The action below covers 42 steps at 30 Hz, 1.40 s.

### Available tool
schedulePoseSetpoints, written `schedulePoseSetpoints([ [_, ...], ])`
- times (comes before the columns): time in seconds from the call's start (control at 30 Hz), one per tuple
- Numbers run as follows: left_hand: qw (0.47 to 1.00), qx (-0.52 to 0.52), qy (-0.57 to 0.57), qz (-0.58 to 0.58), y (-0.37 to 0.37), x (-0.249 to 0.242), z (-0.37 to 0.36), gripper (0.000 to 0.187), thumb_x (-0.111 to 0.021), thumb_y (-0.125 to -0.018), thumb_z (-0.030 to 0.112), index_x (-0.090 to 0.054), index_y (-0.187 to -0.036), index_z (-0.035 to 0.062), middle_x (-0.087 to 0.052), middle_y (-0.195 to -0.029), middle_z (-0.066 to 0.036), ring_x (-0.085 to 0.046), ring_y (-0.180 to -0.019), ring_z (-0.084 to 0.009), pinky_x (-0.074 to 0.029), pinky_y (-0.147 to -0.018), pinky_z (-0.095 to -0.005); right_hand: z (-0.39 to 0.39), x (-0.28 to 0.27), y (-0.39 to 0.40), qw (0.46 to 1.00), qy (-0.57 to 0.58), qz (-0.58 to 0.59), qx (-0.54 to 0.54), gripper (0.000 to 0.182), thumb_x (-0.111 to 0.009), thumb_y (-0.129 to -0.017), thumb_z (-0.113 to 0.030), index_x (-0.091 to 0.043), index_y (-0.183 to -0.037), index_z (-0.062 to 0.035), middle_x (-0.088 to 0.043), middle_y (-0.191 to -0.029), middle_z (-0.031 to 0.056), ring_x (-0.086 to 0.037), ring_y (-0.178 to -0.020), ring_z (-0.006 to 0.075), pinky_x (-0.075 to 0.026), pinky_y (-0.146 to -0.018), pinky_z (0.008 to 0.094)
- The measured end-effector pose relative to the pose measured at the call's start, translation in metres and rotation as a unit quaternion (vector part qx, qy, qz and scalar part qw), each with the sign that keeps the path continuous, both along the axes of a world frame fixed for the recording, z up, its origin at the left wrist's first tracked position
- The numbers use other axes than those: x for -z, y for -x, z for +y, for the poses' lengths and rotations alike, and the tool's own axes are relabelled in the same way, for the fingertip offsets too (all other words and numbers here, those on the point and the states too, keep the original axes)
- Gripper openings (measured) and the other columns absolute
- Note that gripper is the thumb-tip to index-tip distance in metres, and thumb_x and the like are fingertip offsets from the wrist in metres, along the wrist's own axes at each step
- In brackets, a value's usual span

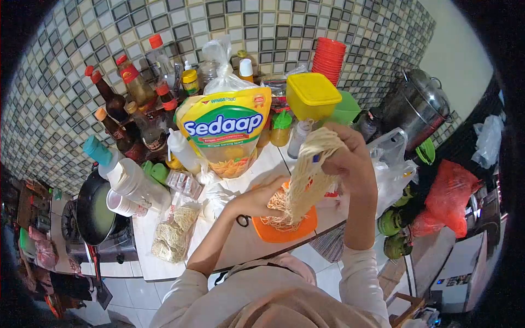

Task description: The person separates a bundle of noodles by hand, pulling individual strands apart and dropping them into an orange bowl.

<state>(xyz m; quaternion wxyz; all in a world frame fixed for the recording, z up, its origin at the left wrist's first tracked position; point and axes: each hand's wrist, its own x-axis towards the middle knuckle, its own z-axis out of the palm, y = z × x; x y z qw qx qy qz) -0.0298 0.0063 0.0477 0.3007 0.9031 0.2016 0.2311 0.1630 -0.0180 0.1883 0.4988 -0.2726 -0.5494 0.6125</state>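
A pale sheet of noodles (pixel 307 170) is held up in my right hand (pixel 353 156), whose fingers are closed around its upper right part. The sheet hangs over an orange bowl (pixel 284 234), its lower end reaching the loose brownish noodles (pixel 276 220) inside. My left hand (pixel 258 200) reaches across the bowl's left side, its fingers curled at the noodles and partly hidden behind them. A clear bag of noodles (pixel 174 235) lies on the counter to the left. Beside my left wrist is a dark ring-shaped handle (pixel 243 220).
A yellow Sedaap pouch (pixel 224 134), sauce bottles (pixel 109 101) and a yellow-lidded tub (pixel 313 95) line the back. Stacked red cups (pixel 328 59) stand behind. Left is a wok (pixel 95 213) on the stove; right are a white plastic bag (pixel 391 169) and a steel pot (pixel 418 106).
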Motion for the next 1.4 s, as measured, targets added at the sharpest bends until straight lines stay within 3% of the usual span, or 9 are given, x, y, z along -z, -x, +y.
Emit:
schedulePoseSetpoints([
  [0.1,0.996,-0.032,0.007,-0.078,-0.002,-0.041,-0.012,0.078,-0.068,-0.064,0.016,-0.023,-0.127,0.0037,-0.028,-0.127,-0.016,-0.031,-0.117,-0.0244,-0.028,-0.095,-0.0329,0.0,0.002,0.004,0.981,-0.106,-0.163,0.013,0.028,-0.057,-0.067,-0.012,-0.054,-0.091,0.0024,-0.053,-0.073,-0.0004,-0.047,-0.057,0.0055,-0.039,-0.051,0.02],
  [0.17,0.944,-0.015,0.169,-0.283,-0.008,-0.046,-0.016,0.067,-0.064,-0.07,0.012,-0.027,-0.125,0.0025,-0.036,-0.121,-0.012,-0.037,-0.112,-0.0197,-0.031,-0.092,-0.032,0.0,0.009,0.007,0.943,-0.151,-0.288,0.067,0.031,-0.06,-0.066,-0.013,-0.055,-0.091,0.0038,-0.057,-0.077,0.004,-0.053,-0.064,0.01,-0.044,-0.061,0.0247],
  [0.27,0.9,-0.031,0.259,-0.348,-0.015,-0.067,-0.02,0.053,-0.059,-0.075,0.008,-0.033,-0.121,0.0017,-0.044,-0.113,-0.007,-0.042,-0.105,-0.0138,-0.034,-0.089,-0.0281,-0.001,0.011,0.01,0.915,-0.189,-0.344,0.093,0.035,-0.062,-0.064,-0.013,-0.054,-0.093,0.0039,-0.059,-0.076,0.008,-0.054,-0.065,0.0102,-0.045,-0.062,0.0253],
  [0.57,0.852,-0.026,0.382,-0.356,-0.018,-0.035,-0.016,0.016,-0.052,-0.084,0.013,-0.052,-0.093,0.0008,-0.048,-0.069,0.003,-0.038,-0.053,-0.0011,-0.03,-0.046,-0.0165,-0.004,-0.001,0.012,0.924,-0.172,-0.321,0.112,0.028,-0.063,-0.064,-0.011,-0.056,-0.088,0.0017,-0.058,-0.071,0.0059,-0.053,-0.064,0.0083,-0.043,-0.06,0.0234],
  [0.9,0.773,-0.03,0.493,-0.399,-0.015,0.008,-0.012,0.017,-0.048,-0.085,0.017,-0.046,-0.072,0.0064,-0.034,-0.053,0.006,-0.027,-0.045,-0.0024,-0.02,-0.041,-0.0184,0.005,0.012,0.011,0.91,-0.258,-0.27,0.183,0.02,-0.059,-0.06,-0.003,-0.056,-0.08,0.0022,-0.053,-0.072,0.001,-0.048,-0.065,0.0049,-0.039,-0.058,0.019],
  [1.07,0.777,-0.01,0.506,-0.375,-0.015,0.01,-0.012,0.032,-0.045,-0.084,0.019,-0.032,-0.056,0.0103,-0.026,-0.047,0.005,-0.024,-0.042,-0.0063,-0.018,-0.041,-0.022,0.001,0.005,0.008,0.942,-0.135,-0.273,0.142,0.032,-0.064,-0.064,-0.008,-0.056,-0.093,0.0037,-0.059,-0.079,0.0059,-0.053,-0.07,0.0086,-0.043,-0.062,0.0232],
  [1.2,0.79,-0.008,0.517,-0.331,-0.012,0.02,-0.01,0.03,-0.046,-0.084,0.027,-0.038,-0.06,0.0097,-0.033,-0.051,0.004,-0.031,-0.044,-0.006,-0.023,-0.042,-0.0208,0.003,0.003,0.007,0.935,-0.145,-0.302,0.12,0.03,-0.063,-0.065,-0.009,-0.057,-0.091,0.0038,-0.059,-0.076,0.005,-0.052,-0.067,0.0073,-0.043,-0.061,0.0229],
  [1.3,0.86,0.0,0.436,-0.266,-0.01,0.01,-0.01,0.036,-0.053,-0.078,0.04,-0.048,-0.088,0.0053,-0.048,-0.074,-0.002,-0.049,-0.064,-0.0109,-0.038,-0.058,-0.0235,0.002,0.003,0.005,0.937,-0.132,-0.306,0.106,0.03,-0.064,-0.065,-0.012,-0.057,-0.09,0.0038,-0.059,-0.074,0.0051,-0.052,-0.066,0.0067,-0.043,-0.06,0.0227],
  [1.4,0.929,0.018,0.155,-0.336,-0.009,-0.019,-0.004,0.056,-0.057,-0.077,0.03,-0.031,-0.12,0.0047,-0.047,-0.096,-0.004,-0.049,-0.092,-0.0143,-0.04,-0.08,-0.0266,-0.001,0.001,0.007,0.914,-0.165,-0.363,0.069,0.03,-0.065,-0.064,-0.015,-0.058,-0.087,0.0029,-0.058,-0.069,0.005,-0.052,-0.063,0.0071,-0.043,-0.059,0.023],
])
